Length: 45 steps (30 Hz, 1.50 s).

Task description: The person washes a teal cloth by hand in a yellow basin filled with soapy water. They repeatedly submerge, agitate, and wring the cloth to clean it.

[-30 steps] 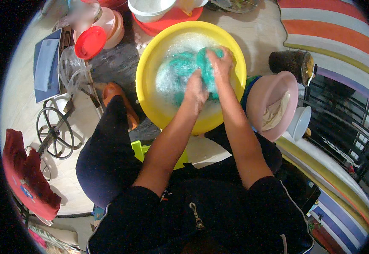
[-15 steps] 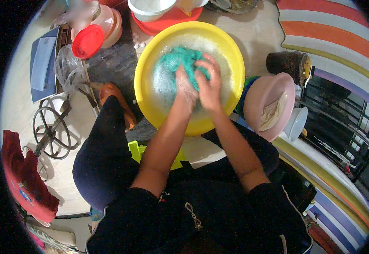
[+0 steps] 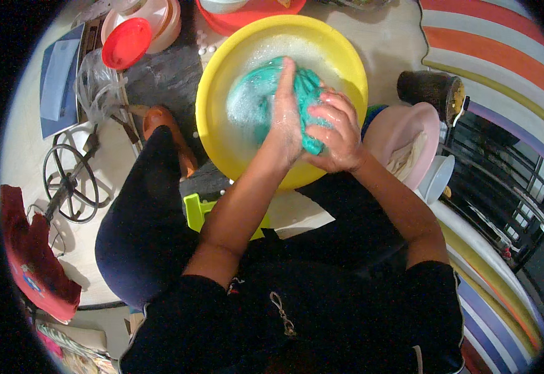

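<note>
Has striped fabric (image 3: pixel 484 43) spread well to the right of both left hand (image 3: pixel 285 121) and right hand (image 3: pixel 340 132). Leans over a broad yellow basin (image 3: pixel 204 112) of cloudy, foamy water, directly beneath the hands. Has a pink basin (image 3: pixel 386 128) just to the right of the hands, with pale fabric (image 3: pixel 406 156) inside. Clamps a wet, bunched teal cloth (image 3: pixel 308 86) between the hands, inside the yellow basin: presses the left along one side, curls the right's fingers around the other. Has a round red lid (image 3: pixel 126 43) well to the left of the hands, and small white pieces (image 3: pixel 203 50) nearer.
</note>
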### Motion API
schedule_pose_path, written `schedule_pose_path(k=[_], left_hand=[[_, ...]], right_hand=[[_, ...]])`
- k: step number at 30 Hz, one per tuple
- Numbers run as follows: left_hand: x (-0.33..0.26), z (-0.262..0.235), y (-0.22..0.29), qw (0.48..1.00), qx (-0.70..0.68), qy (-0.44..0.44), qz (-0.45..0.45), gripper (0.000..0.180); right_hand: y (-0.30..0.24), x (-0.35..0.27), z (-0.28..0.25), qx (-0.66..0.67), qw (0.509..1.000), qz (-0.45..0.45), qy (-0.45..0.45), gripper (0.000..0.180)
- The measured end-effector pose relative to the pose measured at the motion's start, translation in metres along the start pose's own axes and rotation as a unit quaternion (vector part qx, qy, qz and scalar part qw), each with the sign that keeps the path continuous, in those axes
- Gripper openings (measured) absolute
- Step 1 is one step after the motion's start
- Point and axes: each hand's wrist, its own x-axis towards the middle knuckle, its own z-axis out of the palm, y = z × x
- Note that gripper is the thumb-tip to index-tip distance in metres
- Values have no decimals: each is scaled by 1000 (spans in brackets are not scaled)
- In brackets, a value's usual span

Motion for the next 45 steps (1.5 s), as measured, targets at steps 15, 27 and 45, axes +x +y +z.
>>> schedule_pose_path(k=[15, 27, 45], left_hand=[[16, -30, -22, 990, 29, -31, 132, 15], [48, -37, 17, 957, 79, 233, 151, 61], [69, -65, 9, 982, 61, 110, 138, 42]], right_hand=[[-13, 43, 32, 182, 870, 431, 153, 20], [54, -9, 73, -5, 804, 546, 235, 27], [22, 26, 40, 114, 887, 418, 160, 24]])
